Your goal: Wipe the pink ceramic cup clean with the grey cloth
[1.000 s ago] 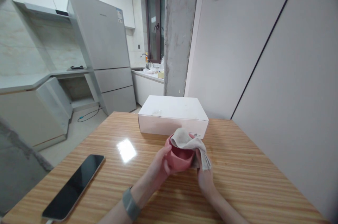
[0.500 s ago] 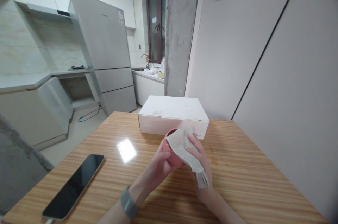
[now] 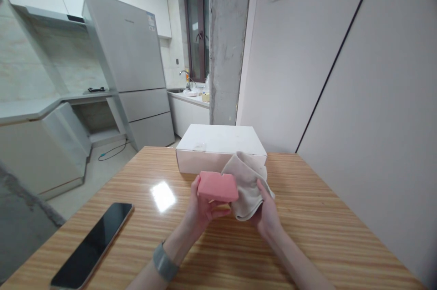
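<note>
A pink, box-like object [image 3: 217,186] with a small notch in its upper edge is held above the table by my left hand [image 3: 200,215], thumb at its left end and fingers beneath. Its exact kind is not clear. My right hand [image 3: 268,212] grips a light grey cloth [image 3: 247,185], which hangs in loose folds against the right end of the pink object. Part of the right hand's fingers is hidden behind the cloth.
Just behind my hands a white cardboard box [image 3: 221,139] stands on the wood-grain table [image 3: 327,226]. At the left lies a black-screened phone [image 3: 94,244]. Beyond the table are a tall fridge [image 3: 129,53], a kitchen counter and a concrete pillar [image 3: 227,44].
The pink object has been turned so a flat side faces me and its opening is out of sight. The cloth has come off its top to the right and spread open.
</note>
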The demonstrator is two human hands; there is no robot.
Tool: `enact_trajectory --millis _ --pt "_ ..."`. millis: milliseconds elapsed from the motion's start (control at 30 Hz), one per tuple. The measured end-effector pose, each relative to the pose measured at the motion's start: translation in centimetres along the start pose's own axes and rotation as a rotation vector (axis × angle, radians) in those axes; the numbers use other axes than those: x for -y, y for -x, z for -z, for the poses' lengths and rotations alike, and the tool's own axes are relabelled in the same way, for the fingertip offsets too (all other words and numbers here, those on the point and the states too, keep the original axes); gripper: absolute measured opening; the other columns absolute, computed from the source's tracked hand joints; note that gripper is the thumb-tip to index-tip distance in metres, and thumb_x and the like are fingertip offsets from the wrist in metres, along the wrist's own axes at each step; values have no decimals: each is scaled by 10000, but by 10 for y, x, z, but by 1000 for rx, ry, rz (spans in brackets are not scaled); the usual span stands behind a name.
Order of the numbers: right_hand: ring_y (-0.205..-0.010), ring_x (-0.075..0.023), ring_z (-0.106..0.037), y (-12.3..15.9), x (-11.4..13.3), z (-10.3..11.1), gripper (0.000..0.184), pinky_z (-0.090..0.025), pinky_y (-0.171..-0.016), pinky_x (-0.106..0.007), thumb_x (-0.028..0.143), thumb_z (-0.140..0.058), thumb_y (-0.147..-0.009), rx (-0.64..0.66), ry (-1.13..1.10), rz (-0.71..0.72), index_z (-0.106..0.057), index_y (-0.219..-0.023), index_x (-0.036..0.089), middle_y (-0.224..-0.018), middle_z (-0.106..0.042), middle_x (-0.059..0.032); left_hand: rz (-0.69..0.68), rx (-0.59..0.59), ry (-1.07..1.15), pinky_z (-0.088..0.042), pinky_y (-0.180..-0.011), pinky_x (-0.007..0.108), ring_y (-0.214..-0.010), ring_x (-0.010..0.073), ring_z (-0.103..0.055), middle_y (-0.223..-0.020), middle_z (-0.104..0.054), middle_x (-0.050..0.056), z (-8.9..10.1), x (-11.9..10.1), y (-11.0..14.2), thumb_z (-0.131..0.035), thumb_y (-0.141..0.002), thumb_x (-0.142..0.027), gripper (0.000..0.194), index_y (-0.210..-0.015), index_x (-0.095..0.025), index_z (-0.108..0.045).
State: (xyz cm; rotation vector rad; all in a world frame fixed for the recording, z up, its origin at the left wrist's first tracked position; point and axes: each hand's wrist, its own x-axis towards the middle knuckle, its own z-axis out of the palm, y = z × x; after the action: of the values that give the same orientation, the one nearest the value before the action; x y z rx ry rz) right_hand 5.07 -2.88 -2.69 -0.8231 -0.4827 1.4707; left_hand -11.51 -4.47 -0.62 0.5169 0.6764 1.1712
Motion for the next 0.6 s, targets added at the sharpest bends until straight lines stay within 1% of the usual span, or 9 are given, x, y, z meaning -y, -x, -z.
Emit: enact_trajectory --millis 67,133,200,233,300,367,500,600 --pt "-830 -270 -718 5 0 -7 309 -582 -664 -390 440 -639 -781 78 -17 -75 -706 -961 197 -880 -768 -52 21 7 -18 -566 -646 398 -770 256 -671 -931 -689 133 -1 3 0 -393 -834 -650 630 -1170 -149 -574" --pt "-856 -264 -711 10 -5 -13 306 -578 -621 -357 442 -647 -768 159 -20 -86 -712 -955 208 -897 -766 -47 32 21 -44 -562 -709 405 -787 255 -676 -961 -693 150 -2 8 -2 -411 -848 -613 611 -1169 -122 -581" --pt "-923 -251 -696 12 -10 -17 300 -577 -651 -335 442 -667 -749 196 -24 -50 -715 -957 232 -945 -760 -29 12 33 -59 -555 -759 394 -844 258 -677 -1026 -686 165 -2 13 -3 -451 -856 -563 569 -1165 -104 -587" --pt "-968 -246 -682 13 -12 -18 309 -575 -704 -336 447 -677 -739 199 -23 -26 -717 -962 237 -978 -754 -25 -13 30 -60 -554 -765 383 -877 260 -673 -1058 -680 167 -1 15 -4 -475 -853 -544 548 -1163 -106 -589" --pt "-1054 -248 -648 13 -16 -16 339 -545 -843 -363 464 -696 -714 183 -8 16 -722 -961 233 -1040 -739 -27 -89 5 -57 -558 -748 359 -915 258 -666 -1094 -673 156 -2 19 -5 -508 -841 -532 525 -1165 -128 -588" --pt "-1118 -258 -612 12 -19 -11 371 -490 -949 -405 483 -712 -690 145 18 44 -724 -965 234 -1084 -724 -31 -158 -27 -55 -561 -720 350 -915 257 -663 -1090 -675 143 -2 20 -5 -516 -829 -552 534 -1169 -145 -582" --pt "-1172 -272 -574 11 -30 3 368 -407 -1037 -458 463 -783 -596 56 68 92 -741 -898 256 -1075 -726 -24 -271 -105 -98 -556 -698 335 -882 253 -658 -1025 -680 132 -1 19 -6 -563 -781 -586 583 -1150 -134 -576" --pt "-1160 -266 -582 10 -41 10 365 -354 -1073 -466 423 -816 -551 50 71 125 -744 -873 268 -1070 -728 -17 -359 -218 -169 -540 -721 314 -880 227 -646 -1008 -667 115 4 18 -10 -639 -729 -570 607 -1148 -138 -560"
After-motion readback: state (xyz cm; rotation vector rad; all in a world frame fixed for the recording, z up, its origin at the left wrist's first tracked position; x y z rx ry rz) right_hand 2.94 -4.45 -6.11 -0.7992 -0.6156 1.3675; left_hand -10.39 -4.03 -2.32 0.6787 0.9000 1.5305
